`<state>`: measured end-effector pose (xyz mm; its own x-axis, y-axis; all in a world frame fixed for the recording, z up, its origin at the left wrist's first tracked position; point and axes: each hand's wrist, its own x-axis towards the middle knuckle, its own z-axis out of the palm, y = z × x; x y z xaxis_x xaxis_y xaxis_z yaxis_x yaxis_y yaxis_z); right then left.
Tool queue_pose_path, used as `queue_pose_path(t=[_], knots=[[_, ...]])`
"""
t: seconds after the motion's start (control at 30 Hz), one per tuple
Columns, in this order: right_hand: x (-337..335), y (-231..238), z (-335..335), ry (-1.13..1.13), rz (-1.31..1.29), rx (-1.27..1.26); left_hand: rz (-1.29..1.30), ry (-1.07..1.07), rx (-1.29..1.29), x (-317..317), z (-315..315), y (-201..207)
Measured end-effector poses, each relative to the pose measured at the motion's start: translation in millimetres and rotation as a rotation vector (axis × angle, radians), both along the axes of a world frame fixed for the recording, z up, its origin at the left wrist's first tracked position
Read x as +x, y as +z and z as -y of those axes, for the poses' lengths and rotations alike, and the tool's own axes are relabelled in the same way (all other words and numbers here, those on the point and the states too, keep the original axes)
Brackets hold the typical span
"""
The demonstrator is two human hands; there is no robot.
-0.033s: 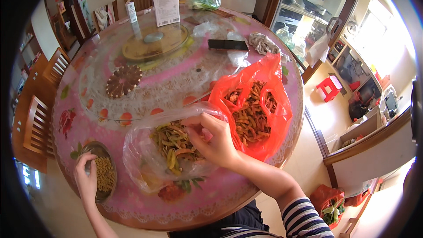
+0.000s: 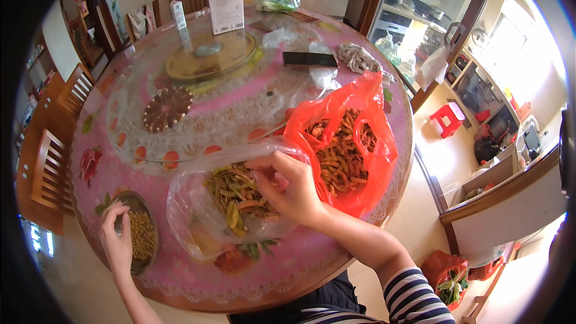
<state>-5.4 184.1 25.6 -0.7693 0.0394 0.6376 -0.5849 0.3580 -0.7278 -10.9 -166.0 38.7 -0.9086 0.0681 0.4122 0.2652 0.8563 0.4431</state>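
The left hand (image 2: pixel 115 228), fingers loosely curled, is at the left rim of a metal bowl (image 2: pixel 139 201) of shelled beans (image 2: pixel 141 239); whether it grips anything, I cannot tell. Beside it, a clear plastic bag (image 2: pixel 185 216) holds green-brown bean pods (image 2: pixel 229 191). Over that bag, the right hand (image 2: pixel 291 187) has its fingers drawn narrow, contents unclear. Next, a red plastic bag (image 2: pixel 336 107) holds browner pods (image 2: pixel 339 165).

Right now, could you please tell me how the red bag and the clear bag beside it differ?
The red bag is bright red; the clear bag is colourless. The red bag's pod-like pieces look mostly orange-brown; the clear bag's pieces include yellow-green ones. Both lie open on the table.
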Motion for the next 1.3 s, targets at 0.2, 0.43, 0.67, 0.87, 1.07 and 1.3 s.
queue_pose_path(t=[0.2, 0.43, 0.67, 0.87, 1.07, 1.3], knots=[[-4, -8, -6, 0.083, 0.036, 0.197, -0.016, -0.419, 0.125, 26, -97, 23], [-4, -11, -7, 0.181, -0.038, 0.603, 0.125, -0.701, -0.391, 23, -132, -1], [-8, -16, -8, 0.015, 0.065, 0.686, 0.259, -0.826, -0.210, 20, -121, 24], [-6, -17, -6, 0.013, 0.059, 0.556, 0.064, -0.723, -0.151, 22, -154, 29], [-9, -4, -7, -0.014, -0.337, 0.428, 0.086, -0.739, -0.077, 14, -167, -8], [10, 35, -50, -0.465, -0.011, 0.223, -0.013, -0.787, 0.012, 6, -164, -26]])
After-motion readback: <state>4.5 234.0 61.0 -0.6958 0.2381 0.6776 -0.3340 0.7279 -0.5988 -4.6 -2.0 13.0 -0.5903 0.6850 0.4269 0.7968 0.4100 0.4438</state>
